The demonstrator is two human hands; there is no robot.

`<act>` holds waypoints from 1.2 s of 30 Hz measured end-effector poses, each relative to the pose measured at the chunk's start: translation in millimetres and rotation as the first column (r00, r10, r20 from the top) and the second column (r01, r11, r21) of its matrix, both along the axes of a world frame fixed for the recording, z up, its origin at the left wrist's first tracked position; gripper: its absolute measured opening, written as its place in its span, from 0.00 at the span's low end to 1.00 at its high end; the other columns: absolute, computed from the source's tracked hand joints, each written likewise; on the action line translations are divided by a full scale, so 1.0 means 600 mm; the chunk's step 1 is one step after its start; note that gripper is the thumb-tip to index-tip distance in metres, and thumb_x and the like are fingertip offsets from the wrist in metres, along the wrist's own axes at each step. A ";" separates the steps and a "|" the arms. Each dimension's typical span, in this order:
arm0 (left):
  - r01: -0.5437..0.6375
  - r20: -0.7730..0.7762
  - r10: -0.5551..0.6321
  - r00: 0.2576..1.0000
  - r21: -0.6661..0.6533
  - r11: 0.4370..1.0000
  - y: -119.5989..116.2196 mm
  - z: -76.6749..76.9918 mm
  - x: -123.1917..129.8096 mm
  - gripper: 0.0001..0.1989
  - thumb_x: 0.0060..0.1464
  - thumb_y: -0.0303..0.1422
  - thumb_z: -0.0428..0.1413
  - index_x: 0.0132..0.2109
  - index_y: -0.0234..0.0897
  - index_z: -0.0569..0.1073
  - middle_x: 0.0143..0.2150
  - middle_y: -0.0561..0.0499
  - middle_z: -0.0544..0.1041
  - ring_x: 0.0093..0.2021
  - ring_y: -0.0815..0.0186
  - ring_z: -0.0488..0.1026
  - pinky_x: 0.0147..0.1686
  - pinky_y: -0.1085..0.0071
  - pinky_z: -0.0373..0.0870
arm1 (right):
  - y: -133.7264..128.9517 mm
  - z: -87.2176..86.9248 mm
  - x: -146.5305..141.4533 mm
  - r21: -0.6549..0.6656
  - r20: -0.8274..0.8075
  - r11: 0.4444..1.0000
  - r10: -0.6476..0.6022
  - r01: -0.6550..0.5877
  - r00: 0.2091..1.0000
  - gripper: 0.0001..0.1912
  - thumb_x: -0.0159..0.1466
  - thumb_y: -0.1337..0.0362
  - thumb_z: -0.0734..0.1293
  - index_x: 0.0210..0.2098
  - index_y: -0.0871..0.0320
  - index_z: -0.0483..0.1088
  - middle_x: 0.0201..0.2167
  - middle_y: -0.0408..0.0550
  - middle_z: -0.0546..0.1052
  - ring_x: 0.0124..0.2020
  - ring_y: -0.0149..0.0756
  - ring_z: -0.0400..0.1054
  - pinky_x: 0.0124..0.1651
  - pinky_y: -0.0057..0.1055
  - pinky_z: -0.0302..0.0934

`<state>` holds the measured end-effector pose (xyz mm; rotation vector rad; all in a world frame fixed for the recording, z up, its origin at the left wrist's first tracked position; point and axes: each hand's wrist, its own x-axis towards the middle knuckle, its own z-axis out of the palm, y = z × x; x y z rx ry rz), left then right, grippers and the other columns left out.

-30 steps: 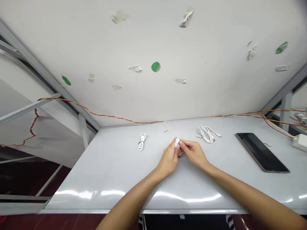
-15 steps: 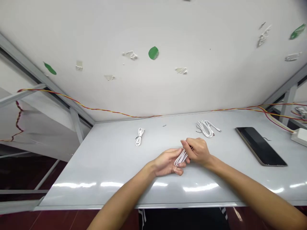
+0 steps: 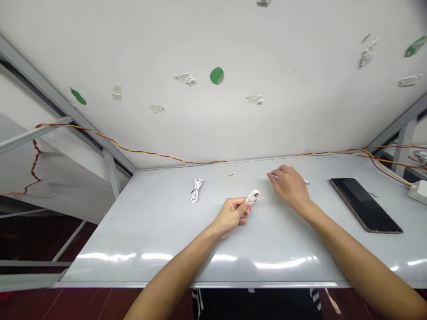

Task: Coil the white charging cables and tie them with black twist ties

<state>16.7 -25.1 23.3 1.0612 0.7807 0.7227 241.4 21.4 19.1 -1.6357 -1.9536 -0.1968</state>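
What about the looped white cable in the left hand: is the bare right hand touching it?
No, glossy grey tabletop shows between the right hand and the white cable.

Diffuse bright light covers the wall; broken white glare lines the near part of the glossy tabletop. The floor lies dim, and the upper right corner darkens.

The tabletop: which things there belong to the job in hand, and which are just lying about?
Seemingly in the job:
folded white cable, in the left hand
white cable end, beside the right hand
tied white bundle, a similar cable

Seemingly just lying about:
dark-screened device
white box
red-and-yellow wires
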 end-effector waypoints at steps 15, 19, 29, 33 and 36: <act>-0.047 0.222 0.100 0.970 -0.236 0.971 0.002 0.013 -0.003 0.47 0.51 0.36 0.66 0.71 0.45 0.50 0.29 0.56 0.67 0.22 0.77 0.52 0.24 0.76 0.48 | 0.004 0.005 -0.021 -0.192 -0.723 0.946 0.044 -0.262 0.689 0.13 0.60 0.53 0.70 0.32 0.57 0.75 0.31 0.49 0.79 0.32 0.39 0.73 0.37 0.36 0.67; -0.006 0.289 0.095 0.952 -0.296 0.955 0.003 0.012 -0.001 0.37 0.50 0.34 0.67 0.64 0.42 0.60 0.29 0.55 0.67 0.22 0.78 0.54 0.23 0.78 0.48 | -0.025 0.005 -0.062 -0.175 -0.929 0.858 0.017 -0.482 0.369 0.19 0.53 0.48 0.75 0.31 0.58 0.75 0.28 0.49 0.79 0.30 0.39 0.74 0.36 0.36 0.69; -0.098 0.309 0.193 0.931 -0.298 0.950 0.007 0.010 0.003 0.19 0.50 0.35 0.67 0.42 0.36 0.65 0.29 0.55 0.67 0.21 0.79 0.53 0.22 0.80 0.48 | -0.042 -0.003 -0.083 -0.190 -0.975 0.832 -0.098 -0.521 0.199 0.21 0.50 0.48 0.77 0.30 0.59 0.74 0.26 0.47 0.78 0.27 0.34 0.71 0.35 0.33 0.69; -0.188 0.340 0.295 0.893 -0.313 0.931 0.013 0.015 -0.003 0.21 0.50 0.32 0.67 0.46 0.38 0.65 0.29 0.56 0.67 0.22 0.78 0.55 0.23 0.80 0.50 | -0.055 -0.003 -0.090 -0.093 -0.936 0.905 0.063 -0.416 0.348 0.14 0.58 0.52 0.73 0.31 0.57 0.73 0.27 0.47 0.78 0.29 0.37 0.74 0.36 0.35 0.70; -0.048 0.362 0.170 0.917 -0.324 0.945 0.010 0.026 -0.008 0.23 0.53 0.33 0.65 0.53 0.39 0.65 0.29 0.55 0.66 0.22 0.78 0.55 0.23 0.80 0.49 | -0.065 -0.006 -0.092 0.160 -0.730 0.935 0.328 -0.317 0.599 0.03 0.64 0.63 0.69 0.34 0.55 0.73 0.31 0.47 0.79 0.33 0.36 0.74 0.38 0.35 0.69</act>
